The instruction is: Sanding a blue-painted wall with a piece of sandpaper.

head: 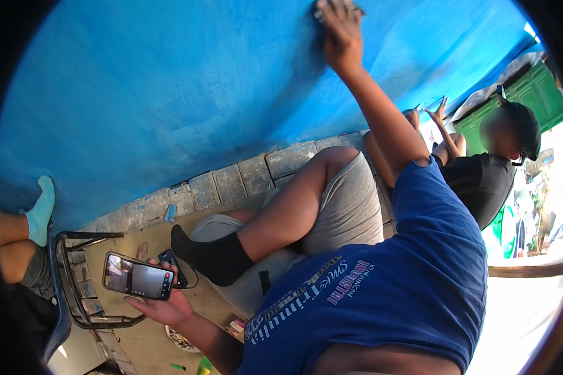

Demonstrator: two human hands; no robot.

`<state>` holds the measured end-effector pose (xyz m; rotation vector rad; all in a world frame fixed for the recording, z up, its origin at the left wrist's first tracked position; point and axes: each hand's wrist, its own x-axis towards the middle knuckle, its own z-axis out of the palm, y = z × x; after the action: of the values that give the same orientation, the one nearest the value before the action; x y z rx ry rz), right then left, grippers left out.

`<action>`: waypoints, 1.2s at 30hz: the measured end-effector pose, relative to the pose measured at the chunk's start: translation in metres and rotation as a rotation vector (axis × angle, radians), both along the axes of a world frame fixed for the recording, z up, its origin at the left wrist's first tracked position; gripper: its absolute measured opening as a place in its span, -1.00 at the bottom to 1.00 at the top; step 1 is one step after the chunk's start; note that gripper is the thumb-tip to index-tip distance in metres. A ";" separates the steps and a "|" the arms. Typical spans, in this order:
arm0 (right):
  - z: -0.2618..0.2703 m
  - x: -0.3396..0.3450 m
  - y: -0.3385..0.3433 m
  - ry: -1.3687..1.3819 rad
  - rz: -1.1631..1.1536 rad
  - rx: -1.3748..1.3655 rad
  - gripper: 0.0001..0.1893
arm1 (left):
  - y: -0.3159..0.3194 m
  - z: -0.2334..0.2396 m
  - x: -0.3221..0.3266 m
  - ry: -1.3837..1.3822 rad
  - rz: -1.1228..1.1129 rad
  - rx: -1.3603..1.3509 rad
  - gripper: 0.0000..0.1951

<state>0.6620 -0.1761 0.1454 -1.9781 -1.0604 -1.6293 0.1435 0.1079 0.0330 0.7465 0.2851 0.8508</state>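
Note:
My left hand [171,307] holds a smartphone [138,276] sideways, its lit screen showing a camera view with a red button. High on the blue painted wall [169,93], my right hand [342,33] presses a grey flat piece [318,15] against the surface. Most of that piece hides under the fingers, so its kind is unclear. A second phone [180,277] lies on the brown floor sheet [136,234] just beyond the left hand, partly covered by it, with a cable beside it. Near it is my leg in a black sock [225,262].
A co-worker in a black shirt [474,180] sits at right, hands [435,115] at the wall. At left, a chair's black metal frame [75,281] stands near a person's light blue sock [41,211]. A plate of scraps [180,340], green bottle [204,365] and small box [237,326] lie below.

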 end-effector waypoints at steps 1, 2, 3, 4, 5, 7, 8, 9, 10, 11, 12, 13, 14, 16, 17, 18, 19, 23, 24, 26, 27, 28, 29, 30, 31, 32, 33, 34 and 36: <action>-0.001 -0.001 -0.005 -0.002 -0.008 0.003 -0.56 | 0.000 -0.004 0.001 -0.031 -0.035 -0.005 -0.21; 0.001 -0.004 -0.012 0.039 0.021 -0.081 -0.56 | -0.003 -0.006 0.004 -0.034 -0.046 -0.003 -0.21; 0.004 -0.006 -0.016 0.082 0.051 -0.165 -0.56 | -0.007 -0.007 0.006 -0.007 -0.014 -0.038 -0.18; 0.008 -0.003 -0.017 0.080 0.041 -0.162 -0.56 | -0.008 -0.008 0.009 0.021 0.018 -0.074 -0.16; 0.014 0.002 -0.021 0.075 0.018 0.031 -0.56 | -0.008 -0.011 0.011 0.020 0.008 -0.079 -0.16; 0.015 0.004 -0.026 0.066 0.033 0.238 -0.55 | -0.006 -0.016 0.013 -0.016 -0.050 -0.085 -0.15; 0.007 0.003 -0.022 0.064 0.032 0.234 -0.55 | -0.007 -0.015 0.015 -0.018 -0.051 -0.089 -0.15; -0.004 -0.001 -0.015 0.028 0.067 0.223 -0.53 | -0.007 -0.013 0.017 0.004 -0.033 -0.086 -0.16; -0.015 -0.007 -0.008 -0.007 0.104 0.213 -0.49 | -0.007 -0.012 0.019 0.026 -0.014 -0.082 -0.16; -0.030 -0.011 -0.004 0.030 0.111 0.125 -0.46 | -0.004 -0.013 0.020 0.024 -0.012 -0.084 -0.16; -0.040 -0.012 0.001 -0.003 0.145 0.028 -0.37 | -0.001 -0.014 0.020 0.022 -0.014 -0.076 -0.17; -0.049 -0.014 0.000 0.011 0.113 -0.047 -0.38 | 0.000 -0.015 0.021 0.020 -0.016 -0.067 -0.17; -0.051 -0.020 0.002 0.026 0.085 -0.123 -0.38 | 0.000 -0.014 0.022 0.023 -0.012 -0.070 -0.17; -0.034 -0.016 -0.005 0.025 0.105 -0.041 -0.44 | 0.000 -0.010 0.025 0.022 0.013 -0.093 -0.19; -0.022 -0.012 -0.008 0.020 0.116 0.044 -0.50 | 0.000 -0.011 0.025 0.024 0.011 -0.095 -0.19; -0.014 -0.008 -0.008 -0.018 0.103 0.189 -0.50 | 0.000 -0.011 0.025 -0.005 -0.020 -0.087 -0.19; -0.010 -0.008 -0.008 0.057 0.077 0.263 -0.53 | 0.001 -0.012 0.026 -0.035 -0.053 -0.080 -0.19; -0.030 -0.015 0.013 -0.020 0.216 0.258 -0.50 | 0.010 -0.023 0.021 -0.083 -0.107 -0.058 -0.19; -0.041 -0.022 0.015 0.076 0.222 0.116 -0.47 | 0.012 -0.025 0.021 -0.082 -0.104 -0.072 -0.18; -0.070 -0.026 0.018 0.028 0.186 -0.164 -0.36 | 0.016 -0.030 0.022 -0.085 -0.115 -0.088 -0.18; -0.076 -0.034 0.017 0.080 0.195 -0.270 -0.32 | 0.018 -0.031 0.022 -0.103 -0.140 -0.076 -0.18; -0.076 -0.033 0.014 0.080 0.180 -0.272 -0.32 | 0.019 -0.032 0.023 -0.121 -0.164 -0.065 -0.17; -0.072 -0.033 0.015 0.060 0.150 -0.282 -0.34 | 0.020 -0.034 0.024 -0.123 -0.173 -0.067 -0.17; -0.068 -0.034 0.015 0.042 0.120 -0.292 -0.35 | 0.021 -0.036 0.024 -0.132 -0.177 -0.069 -0.16; -0.062 -0.033 0.011 0.112 0.111 -0.224 -0.39 | 0.022 -0.038 0.026 -0.140 -0.180 -0.073 -0.15; -0.056 -0.034 0.011 0.114 0.105 -0.231 -0.39 | 0.023 -0.042 0.030 -0.139 -0.186 -0.081 -0.15; -0.051 -0.034 0.016 0.136 0.106 0.033 -0.44 | 0.025 -0.048 0.037 -0.291 -0.324 -0.062 -0.14; -0.049 -0.035 0.021 0.157 0.106 0.296 -0.49 | 0.027 -0.057 0.041 -0.443 -0.458 -0.043 -0.13; -0.066 -0.046 0.030 0.234 0.193 0.429 -0.52 | 0.026 -0.082 0.045 -0.396 -0.410 -0.128 -0.14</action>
<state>0.6157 -0.1463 0.0797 -1.6743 -0.7161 -1.3484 0.1884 0.1334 -0.0486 0.4784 -0.1636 0.5656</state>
